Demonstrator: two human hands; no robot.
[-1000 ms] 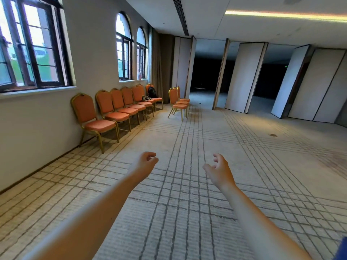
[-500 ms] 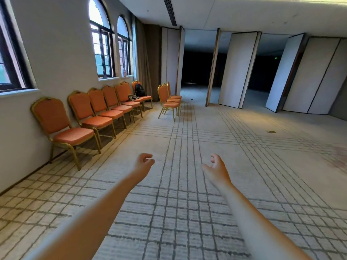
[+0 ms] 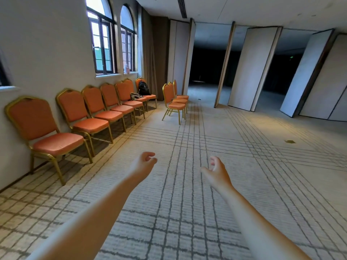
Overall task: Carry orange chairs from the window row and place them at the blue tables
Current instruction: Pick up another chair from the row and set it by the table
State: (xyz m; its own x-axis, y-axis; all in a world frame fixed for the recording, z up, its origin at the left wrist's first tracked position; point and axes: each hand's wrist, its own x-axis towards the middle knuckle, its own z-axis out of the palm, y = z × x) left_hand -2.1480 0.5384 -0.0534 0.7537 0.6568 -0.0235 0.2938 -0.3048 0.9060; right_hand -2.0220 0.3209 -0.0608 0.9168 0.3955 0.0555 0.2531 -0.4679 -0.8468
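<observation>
Head view: left grip [image 3: 143, 164] and right grip [image 3: 216, 170] hover above carpet [image 3: 187, 212], fingers loosely curled, holding nothing; orange chairs [image 3: 91, 125] line the window wall [image 3: 47, 53], untouched.

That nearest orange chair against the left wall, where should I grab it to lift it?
Probably the gold top rail of its backrest plus the seat's front edge, coming from the open carpet side: the nearest chair stands back to the wall, seat facing the room, so its rear is blocked.
</observation>
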